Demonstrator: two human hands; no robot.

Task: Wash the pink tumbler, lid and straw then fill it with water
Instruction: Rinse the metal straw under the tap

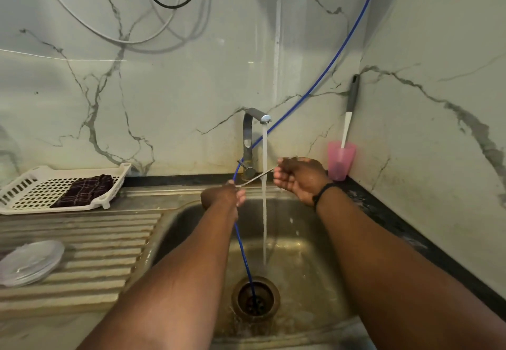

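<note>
Pink tumbler (pixel 341 162) holds brush (pixel 349 119); left hand (pixel 223 196), right hand (pixel 298 176) pinch straw (pixel 256 178) under water stream.

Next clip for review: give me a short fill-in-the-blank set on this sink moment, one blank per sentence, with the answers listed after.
1. The left hand and right hand hold a thin straw under water running from the ____.
2. The pink tumbler stands in the corner with a ____ standing in it.
3. The blue hose runs down into the sink's ____.
4. A dark checked cloth lies in the white ____.

Answers: tap; brush; drain; basket
</note>
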